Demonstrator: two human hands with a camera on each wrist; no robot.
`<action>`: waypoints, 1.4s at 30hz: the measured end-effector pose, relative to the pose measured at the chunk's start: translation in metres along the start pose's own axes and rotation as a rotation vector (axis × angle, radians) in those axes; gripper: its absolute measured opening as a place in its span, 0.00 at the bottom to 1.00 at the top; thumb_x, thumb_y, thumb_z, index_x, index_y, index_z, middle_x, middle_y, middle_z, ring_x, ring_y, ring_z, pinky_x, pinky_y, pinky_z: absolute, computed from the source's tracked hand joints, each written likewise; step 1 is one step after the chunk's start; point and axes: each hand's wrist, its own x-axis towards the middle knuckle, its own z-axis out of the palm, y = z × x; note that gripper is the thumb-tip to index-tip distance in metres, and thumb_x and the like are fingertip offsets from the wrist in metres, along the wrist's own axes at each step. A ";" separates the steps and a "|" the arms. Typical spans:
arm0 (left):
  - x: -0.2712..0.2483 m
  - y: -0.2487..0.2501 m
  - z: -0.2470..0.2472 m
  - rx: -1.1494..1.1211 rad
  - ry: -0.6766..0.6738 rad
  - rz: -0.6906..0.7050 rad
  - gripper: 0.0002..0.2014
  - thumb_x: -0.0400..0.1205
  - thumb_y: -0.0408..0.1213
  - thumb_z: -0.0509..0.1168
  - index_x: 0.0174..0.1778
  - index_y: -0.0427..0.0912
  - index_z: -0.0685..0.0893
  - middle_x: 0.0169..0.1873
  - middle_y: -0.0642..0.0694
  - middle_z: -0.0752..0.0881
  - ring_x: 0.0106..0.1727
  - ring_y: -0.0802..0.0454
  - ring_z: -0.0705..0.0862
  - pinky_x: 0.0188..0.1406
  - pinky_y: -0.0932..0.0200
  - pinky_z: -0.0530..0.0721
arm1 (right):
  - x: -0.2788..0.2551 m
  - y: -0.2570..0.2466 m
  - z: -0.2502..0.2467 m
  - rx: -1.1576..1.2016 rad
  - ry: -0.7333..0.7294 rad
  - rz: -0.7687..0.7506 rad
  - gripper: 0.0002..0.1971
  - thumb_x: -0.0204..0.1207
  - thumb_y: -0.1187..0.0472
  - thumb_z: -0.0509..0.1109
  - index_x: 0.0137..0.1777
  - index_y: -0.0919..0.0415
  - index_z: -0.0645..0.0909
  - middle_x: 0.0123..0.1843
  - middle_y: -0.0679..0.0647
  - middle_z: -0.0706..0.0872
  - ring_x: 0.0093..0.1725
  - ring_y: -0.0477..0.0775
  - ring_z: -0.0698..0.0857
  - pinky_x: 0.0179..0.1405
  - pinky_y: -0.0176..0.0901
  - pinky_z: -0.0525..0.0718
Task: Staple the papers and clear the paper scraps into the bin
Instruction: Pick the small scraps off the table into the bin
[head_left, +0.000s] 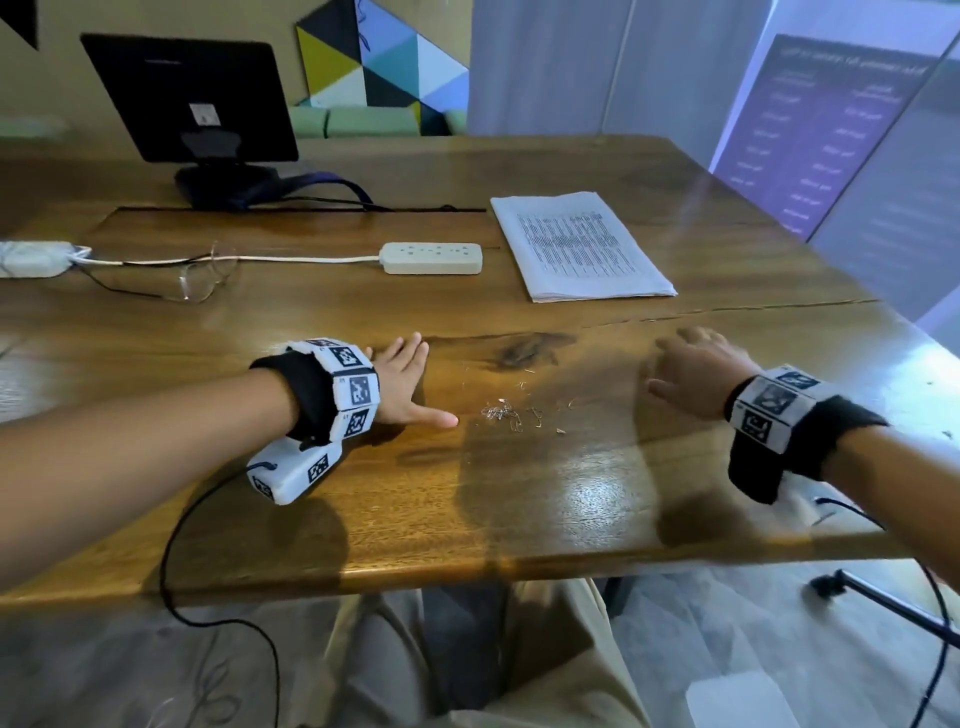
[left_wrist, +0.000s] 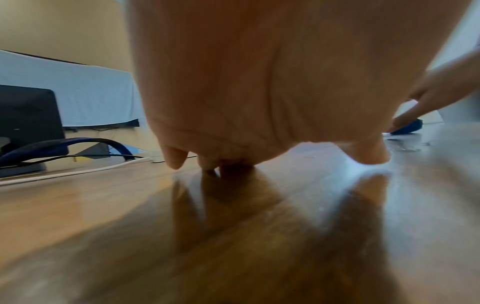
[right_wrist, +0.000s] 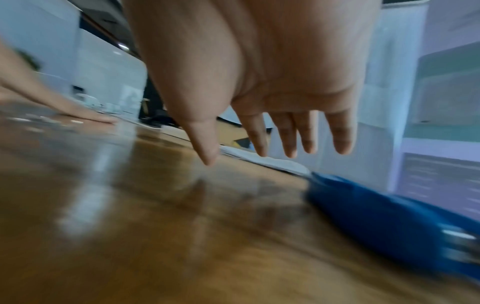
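My hands, left (head_left: 402, 382) and right (head_left: 693, 376), lie flat and empty on the tabletop (head_left: 571, 483), flanking the scraps (head_left: 506, 413) to corral them; the papers (head_left: 579, 247) sit beyond.

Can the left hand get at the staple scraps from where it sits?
Probably yes. The left hand lies flat on the table, thumb toward the scraps, with only bare wood between them.
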 end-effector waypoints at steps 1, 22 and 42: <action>0.001 0.004 0.001 -0.004 0.013 0.017 0.54 0.75 0.71 0.50 0.81 0.36 0.33 0.82 0.43 0.33 0.85 0.47 0.38 0.82 0.42 0.43 | -0.004 -0.016 0.001 -0.030 -0.046 -0.081 0.32 0.75 0.36 0.58 0.73 0.56 0.68 0.78 0.63 0.65 0.79 0.66 0.60 0.76 0.66 0.65; -0.004 0.028 -0.020 -0.019 -0.005 0.213 0.51 0.76 0.68 0.55 0.82 0.42 0.34 0.83 0.48 0.36 0.85 0.50 0.38 0.82 0.38 0.41 | -0.012 -0.108 -0.003 0.022 -0.305 -0.295 0.50 0.72 0.27 0.46 0.83 0.63 0.38 0.85 0.55 0.37 0.85 0.53 0.40 0.84 0.57 0.45; -0.064 0.005 -0.016 -0.344 0.195 0.251 0.08 0.79 0.37 0.64 0.44 0.46 0.90 0.33 0.59 0.86 0.33 0.65 0.81 0.37 0.70 0.76 | -0.044 -0.062 -0.037 0.078 -0.179 -0.349 0.13 0.80 0.61 0.56 0.46 0.56 0.84 0.46 0.49 0.87 0.47 0.49 0.85 0.49 0.38 0.79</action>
